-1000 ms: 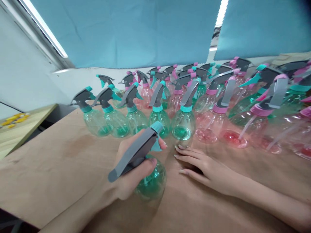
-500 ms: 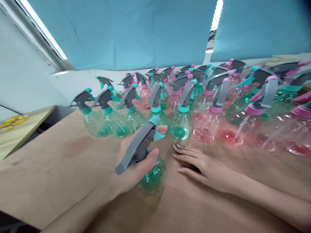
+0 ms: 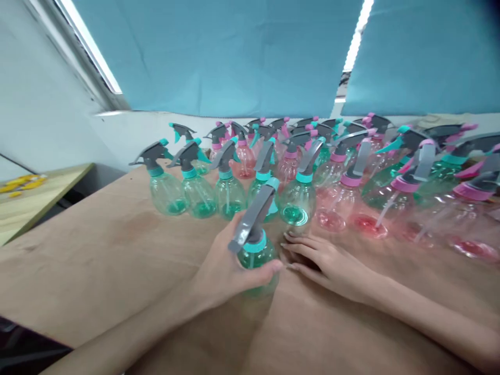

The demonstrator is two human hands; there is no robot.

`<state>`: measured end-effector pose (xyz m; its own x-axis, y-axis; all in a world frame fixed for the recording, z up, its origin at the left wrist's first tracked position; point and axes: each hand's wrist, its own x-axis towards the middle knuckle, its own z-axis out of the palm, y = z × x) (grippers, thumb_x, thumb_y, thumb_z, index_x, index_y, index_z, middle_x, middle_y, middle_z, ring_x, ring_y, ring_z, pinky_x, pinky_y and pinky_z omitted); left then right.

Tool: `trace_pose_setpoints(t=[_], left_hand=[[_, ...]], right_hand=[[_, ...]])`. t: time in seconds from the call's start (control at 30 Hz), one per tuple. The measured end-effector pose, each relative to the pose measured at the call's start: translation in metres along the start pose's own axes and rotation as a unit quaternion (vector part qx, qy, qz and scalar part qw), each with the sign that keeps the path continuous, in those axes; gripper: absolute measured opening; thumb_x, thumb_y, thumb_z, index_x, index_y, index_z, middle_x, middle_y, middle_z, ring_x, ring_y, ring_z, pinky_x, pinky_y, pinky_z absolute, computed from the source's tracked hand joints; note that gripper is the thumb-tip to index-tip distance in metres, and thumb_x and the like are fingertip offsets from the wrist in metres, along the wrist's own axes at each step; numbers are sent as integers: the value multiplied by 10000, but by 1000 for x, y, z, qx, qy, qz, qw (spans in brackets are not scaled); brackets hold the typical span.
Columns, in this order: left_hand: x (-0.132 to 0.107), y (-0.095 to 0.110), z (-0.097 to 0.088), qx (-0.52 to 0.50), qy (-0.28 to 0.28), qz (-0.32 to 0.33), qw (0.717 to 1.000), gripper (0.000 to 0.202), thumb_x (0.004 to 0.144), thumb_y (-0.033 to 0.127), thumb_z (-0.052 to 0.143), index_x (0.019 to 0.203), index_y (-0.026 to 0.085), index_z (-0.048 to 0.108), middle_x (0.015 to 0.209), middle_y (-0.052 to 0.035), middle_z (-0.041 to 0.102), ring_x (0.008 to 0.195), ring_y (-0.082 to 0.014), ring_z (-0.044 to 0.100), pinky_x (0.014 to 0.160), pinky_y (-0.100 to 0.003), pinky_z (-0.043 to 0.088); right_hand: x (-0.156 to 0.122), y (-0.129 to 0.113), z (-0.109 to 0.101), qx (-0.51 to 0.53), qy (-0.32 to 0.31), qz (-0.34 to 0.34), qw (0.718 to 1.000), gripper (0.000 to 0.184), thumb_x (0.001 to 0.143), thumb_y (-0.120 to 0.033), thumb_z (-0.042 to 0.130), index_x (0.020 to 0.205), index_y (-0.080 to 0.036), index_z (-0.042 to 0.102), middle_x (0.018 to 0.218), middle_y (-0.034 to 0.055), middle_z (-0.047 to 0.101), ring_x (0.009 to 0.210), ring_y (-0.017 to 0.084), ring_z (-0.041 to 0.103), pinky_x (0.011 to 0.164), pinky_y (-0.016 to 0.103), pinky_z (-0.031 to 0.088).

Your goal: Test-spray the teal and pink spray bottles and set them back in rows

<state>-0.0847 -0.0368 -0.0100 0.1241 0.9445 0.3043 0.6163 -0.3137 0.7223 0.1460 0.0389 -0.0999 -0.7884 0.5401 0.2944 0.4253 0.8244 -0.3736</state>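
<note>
My left hand (image 3: 228,271) is wrapped round the body of a clear green spray bottle (image 3: 258,255) with a teal collar and a grey trigger head. The bottle stands upright on the brown table (image 3: 97,260). My right hand (image 3: 328,258) lies flat on the table just right of the bottle, fingers stretched out and holding nothing. Directly behind both hands stands a row of green spray bottles (image 3: 203,192).
Several pink spray bottles (image 3: 351,203) and more green ones fill the back and right of the table. Blue blinds (image 3: 219,52) hang behind. A lighter wooden surface (image 3: 31,200) with small yellow pieces lies at far left.
My left hand has brought the tilted bottle upright and moved it forward and right toward the rows. Its grip has slid from the trigger head to the body. The right hand stays flat.
</note>
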Motion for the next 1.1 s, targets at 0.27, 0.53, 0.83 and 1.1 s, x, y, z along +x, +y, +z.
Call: trace_pose_setpoints(t=[0.27,0.53,0.83,1.1], left_hand=[[-33,-19,-7,-18,-35,-40,998,519,779,433,749,1209,248,524,1227,-31,666,1135,-259,622,947,-401,502],[-70,-28,-59,19,28,-49,998,379,828,431,708,1118,239,560,1042,-18,679,1011,-235,653,873,-361,540],[-101,-84,-112,86,137,-118,980,520,836,589,642,1277,351,504,1333,-16,553,1234,-299,535,1051,-468,432],[-87,-128,-179,126,246,-175,945,557,815,570,652,1227,206,566,1226,-93,653,1125,-338,602,975,-482,460]], right_hand=[[28,-19,-5,-89,-47,13,995,300,985,-327,487,1198,-182,640,1135,112,715,987,302,691,805,503,586],[87,-75,-6,17,-11,25,999,255,962,-328,537,1171,-251,660,1172,49,719,1021,256,692,810,410,573],[201,-140,37,114,77,4,990,212,933,-304,581,1086,-215,698,1049,65,745,866,213,711,816,377,547],[262,-155,56,60,141,69,986,426,883,-305,634,1268,-126,597,1135,159,706,1073,335,648,920,501,492]])
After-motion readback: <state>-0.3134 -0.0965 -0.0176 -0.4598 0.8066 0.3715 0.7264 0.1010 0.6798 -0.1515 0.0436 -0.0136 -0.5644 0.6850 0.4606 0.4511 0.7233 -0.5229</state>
